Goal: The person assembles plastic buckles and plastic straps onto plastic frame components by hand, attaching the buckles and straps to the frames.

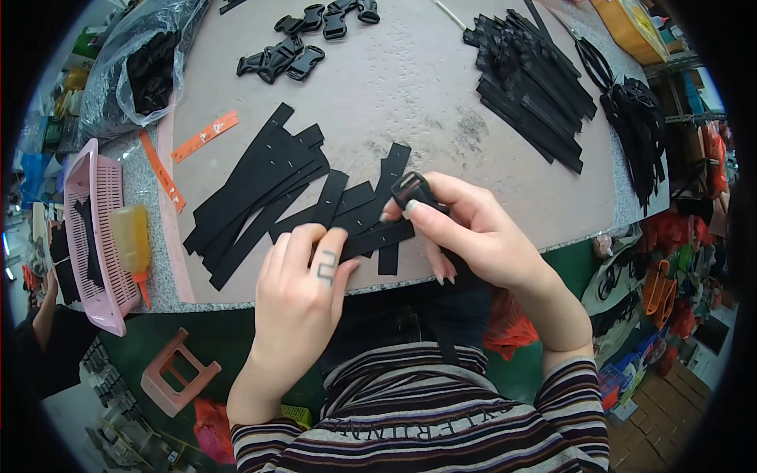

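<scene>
My right hand (pixel 481 229) pinches a black plastic buckle (pixel 412 188) between thumb and fingers, above the near edge of the table. Some dark material shows under its palm, partly hidden by the fingers. My left hand (pixel 296 288) is lower and to the left, with its fingertips down among loose black straps (pixel 335 197). Its index finger and thumb close around the left end of one strap (pixel 382 239), which points toward my right hand. Left of this lies a fanned pile of black straps (pixel 260 177) with small pale marks.
Loose black buckles (pixel 303 63) lie at the back. A stack of black strap pieces (pixel 528 87) sits back right, near scissors (pixel 593 63). Orange strips (pixel 205 135), a pink basket (pixel 98 236) and a yellow-filled bottle (pixel 132 240) are on the left. A stool (pixel 180 374) stands below.
</scene>
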Tool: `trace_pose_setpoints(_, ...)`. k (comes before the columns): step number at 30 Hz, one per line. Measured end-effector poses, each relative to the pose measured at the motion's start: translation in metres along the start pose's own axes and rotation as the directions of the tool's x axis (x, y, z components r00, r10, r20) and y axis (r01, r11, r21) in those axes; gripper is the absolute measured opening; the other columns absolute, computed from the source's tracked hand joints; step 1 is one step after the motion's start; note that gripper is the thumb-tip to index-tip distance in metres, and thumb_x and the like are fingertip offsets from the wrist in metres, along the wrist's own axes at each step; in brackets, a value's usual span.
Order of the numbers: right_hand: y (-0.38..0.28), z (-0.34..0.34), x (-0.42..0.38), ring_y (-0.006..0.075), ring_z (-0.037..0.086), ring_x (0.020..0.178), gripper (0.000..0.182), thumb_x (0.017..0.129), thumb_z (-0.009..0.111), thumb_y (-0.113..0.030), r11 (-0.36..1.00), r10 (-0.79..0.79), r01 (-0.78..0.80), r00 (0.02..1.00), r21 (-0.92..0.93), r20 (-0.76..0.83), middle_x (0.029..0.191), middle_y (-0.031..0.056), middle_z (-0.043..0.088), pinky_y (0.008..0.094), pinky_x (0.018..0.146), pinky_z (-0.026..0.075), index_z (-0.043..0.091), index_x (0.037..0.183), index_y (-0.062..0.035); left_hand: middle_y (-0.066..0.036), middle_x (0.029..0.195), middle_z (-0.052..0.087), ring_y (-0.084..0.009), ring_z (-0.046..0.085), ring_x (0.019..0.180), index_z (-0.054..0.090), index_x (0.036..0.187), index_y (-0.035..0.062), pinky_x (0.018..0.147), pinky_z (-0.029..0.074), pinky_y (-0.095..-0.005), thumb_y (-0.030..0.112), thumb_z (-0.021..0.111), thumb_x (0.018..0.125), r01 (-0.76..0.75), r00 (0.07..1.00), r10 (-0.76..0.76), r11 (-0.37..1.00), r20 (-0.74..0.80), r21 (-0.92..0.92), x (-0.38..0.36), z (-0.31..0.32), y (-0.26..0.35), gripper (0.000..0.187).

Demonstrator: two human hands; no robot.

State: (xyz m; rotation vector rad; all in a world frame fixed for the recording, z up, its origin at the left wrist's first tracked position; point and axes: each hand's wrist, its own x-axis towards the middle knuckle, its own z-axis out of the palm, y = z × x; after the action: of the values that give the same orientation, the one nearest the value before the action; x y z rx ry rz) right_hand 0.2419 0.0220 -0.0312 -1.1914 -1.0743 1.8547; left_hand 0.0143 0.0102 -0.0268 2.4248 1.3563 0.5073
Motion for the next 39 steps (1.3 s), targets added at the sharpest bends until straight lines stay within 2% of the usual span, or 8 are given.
trace_pose_setpoints(5, 0.005, 0.000, 0.014, 0.0052, 0.052, 0.045, 0.033, 0.104, 0.055, -0.029, 0.988, 0.129, -0.122, 0.989, -0.093, 0.077, 0.064, -0.0006, 0.058, 0.0204, 0.041, 0.041, 0.062, 0.114, 0.0010, -0.014, 0.098, 0.065, -0.0271, 0.064, 0.081, 0.069, 0.113, -0.0058, 0.069, 0.051, -0.0377, -0.001, 0.078, 0.073, -0.253, 0.964, 0.266, 0.932, -0.015, 0.258, -0.018, 0.013, -0.013, 0.042)
trace_pose_setpoints(11, 0.006, -0.002, 0.013, 0.0059, 0.053, 0.045, 0.034, 0.104, 0.053, -0.031, 0.983, 0.123, -0.113, 0.991, -0.145, 0.060, 0.063, -0.0005, 0.057, 0.0225, 0.042, 0.042, 0.064, 0.116, -0.0001, -0.012, 0.095, 0.069, -0.0269, 0.066, 0.080, 0.072, 0.107, -0.0030, 0.070, 0.052, -0.0348, -0.010, 0.072, 0.069, -0.238, 0.954, 0.258, 0.961, -0.153, 0.139, -0.014, 0.000, -0.020, 0.039)
trace_pose_setpoints(15, 0.005, 0.001, 0.008, 0.0064, 0.055, 0.048, 0.030, 0.102, 0.059, -0.027, 0.982, 0.083, -0.078, 0.996, -0.170, 0.025, 0.067, 0.0019, 0.061, 0.0241, 0.044, 0.043, 0.066, 0.112, 0.0005, -0.013, 0.095, 0.071, -0.0210, 0.070, 0.078, 0.069, 0.108, -0.0007, 0.072, 0.056, -0.0298, -0.014, 0.070, 0.079, 0.040, 0.919, -0.093, 0.989, -0.384, -0.144, -0.023, -0.018, -0.035, 0.032)
trace_pose_setpoints(17, 0.005, 0.008, 0.005, 0.0066, 0.055, 0.050, 0.026, 0.099, 0.063, -0.023, 0.969, -0.024, 0.022, 1.000, -0.247, -0.006, 0.070, 0.0031, 0.063, 0.0245, 0.045, 0.044, 0.067, 0.109, 0.0015, -0.014, 0.094, 0.073, -0.0171, 0.071, 0.086, 0.056, 0.109, 0.0001, 0.077, 0.058, -0.0282, -0.009, 0.066, 0.090, 0.224, 0.834, -0.519, 0.628, -0.187, -0.745, -0.026, -0.025, -0.027, 0.024)
trace_pose_setpoints(21, 0.000, 0.027, -0.004, 0.0065, 0.058, 0.053, 0.020, 0.093, 0.071, -0.014, 0.945, -0.173, 0.170, 0.985, -0.278, 0.012, 0.073, 0.0046, 0.066, 0.0237, 0.047, 0.045, 0.068, 0.104, 0.0022, -0.023, 0.097, 0.072, -0.0221, 0.074, 0.086, 0.044, 0.107, 0.0022, 0.079, 0.062, -0.0316, -0.009, 0.062, 0.091, 0.142, 0.844, -0.537, 0.204, 0.011, -0.969, -0.009, -0.016, -0.012, 0.026)
trace_pose_setpoints(24, -0.006, 0.031, -0.011, 0.0059, 0.060, 0.054, 0.021, 0.093, 0.072, -0.015, 0.975, -0.062, 0.057, 0.998, -0.215, -0.017, 0.072, 0.0048, 0.067, 0.0227, 0.048, 0.046, 0.068, 0.104, 0.0031, -0.019, 0.102, 0.073, -0.0197, 0.073, 0.090, 0.055, 0.122, -0.0050, 0.081, 0.060, -0.0288, -0.009, 0.064, 0.090, 0.087, 0.838, -0.525, 0.395, -0.147, -0.914, 0.002, -0.008, 0.001, 0.034)
trace_pose_setpoints(31, 0.005, 0.030, -0.012, 0.0059, 0.060, 0.061, 0.018, 0.096, 0.069, -0.014, 0.972, -0.188, 0.184, 0.982, -0.144, -0.012, 0.076, 0.0038, 0.067, 0.0234, 0.053, 0.047, 0.067, 0.101, 0.0032, -0.015, 0.096, 0.072, -0.0208, 0.072, 0.084, 0.068, 0.104, -0.0043, 0.076, 0.057, -0.0277, -0.014, 0.068, 0.080, -0.077, 0.900, -0.207, 0.790, -0.384, -0.608, -0.001, 0.005, 0.000, 0.026)
trace_pose_setpoints(39, -0.003, 0.015, -0.019, 0.0063, 0.057, 0.069, 0.022, 0.100, 0.063, -0.019, 0.980, 0.047, -0.100, 0.958, 0.175, 0.285, 0.082, 0.0001, 0.062, 0.0228, 0.062, 0.046, 0.065, 0.105, 0.0024, -0.017, 0.093, 0.071, -0.0258, 0.070, 0.089, 0.067, 0.103, -0.0050, 0.086, 0.055, -0.0368, -0.002, 0.050, 0.083, -0.116, 0.901, -0.120, 0.858, -0.416, -0.501, 0.010, -0.019, -0.010, 0.027)
